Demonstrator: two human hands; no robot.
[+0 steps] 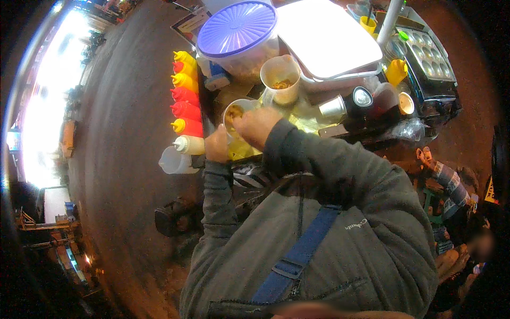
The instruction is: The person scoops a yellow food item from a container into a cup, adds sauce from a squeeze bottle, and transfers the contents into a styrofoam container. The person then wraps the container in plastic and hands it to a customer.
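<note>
My left hand (pixel 217 144) holds the side of a translucent plastic jug (pixel 244 104), which stands tilted near the cart's front edge. At the mouth of that jug is my right hand (pixel 257 125), its fingers reaching in beside some brown food (pixel 234 113); whether they grip anything is hidden. Just beyond, a second translucent jug (pixel 281 67) holds more brown pieces at its bottom. Yellow wrapping or sheet (pixel 241 148) shows beneath my hands. A large clear tub with a purple lid (pixel 238 28) stands behind them.
Red, yellow and white squeeze bottles (pixel 186 109) line the left edge, above a translucent container (pixel 177 160). A bright white tray (pixel 328 38) lies at the back. To the right are a metal cup (pixel 332 108), a yellow bottle (pixel 396 71) and a molded pan (pixel 428 54). A person (pixel 452 187) sits at far right.
</note>
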